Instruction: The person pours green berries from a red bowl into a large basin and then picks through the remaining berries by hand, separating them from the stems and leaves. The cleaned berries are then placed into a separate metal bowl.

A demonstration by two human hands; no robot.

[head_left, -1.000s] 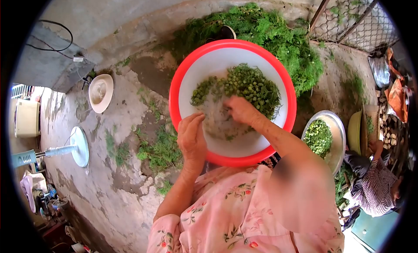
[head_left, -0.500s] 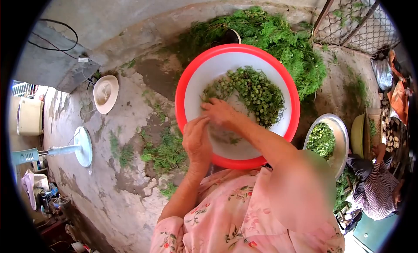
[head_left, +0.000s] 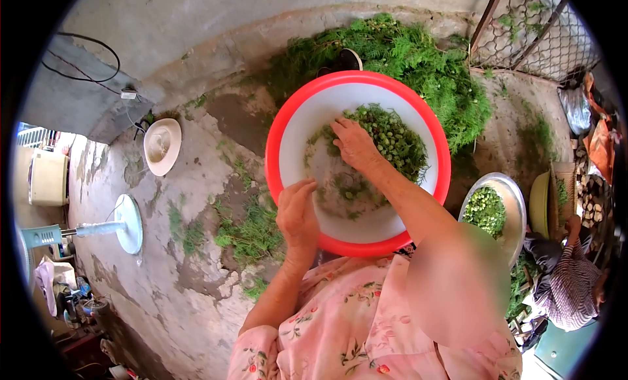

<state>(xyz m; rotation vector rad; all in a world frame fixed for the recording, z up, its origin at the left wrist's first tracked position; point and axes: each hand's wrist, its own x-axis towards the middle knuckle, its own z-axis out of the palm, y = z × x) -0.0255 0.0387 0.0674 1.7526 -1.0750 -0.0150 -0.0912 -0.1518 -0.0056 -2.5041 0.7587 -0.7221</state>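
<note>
A white basin (head_left: 297, 118) with a red rim sits in front of my body. Inside it, toward the far right, lies a heap of small round green cones (head_left: 392, 141) mixed with leafy sprigs; loose bits are scattered over the basin's floor. My right hand (head_left: 356, 146) is over the heap's left edge, fingers stretched forward and the thumb apart, with nothing visible held. My left hand (head_left: 297, 213) is at the near-left rim, its fingers bent and pressed together. What it holds, if anything, is hidden.
Cut green branches (head_left: 432, 86) are piled behind the basin. A metal bowl (head_left: 513, 203) of green pieces stands at right, near a person in a checked shirt (head_left: 572, 285). A straw hat (head_left: 162, 146) and a pale blue fan (head_left: 131, 224) are on the left.
My right hand has moved away from my left hand, forward and right to the heap. My left hand stays near the rim. The two hands were together before.
</note>
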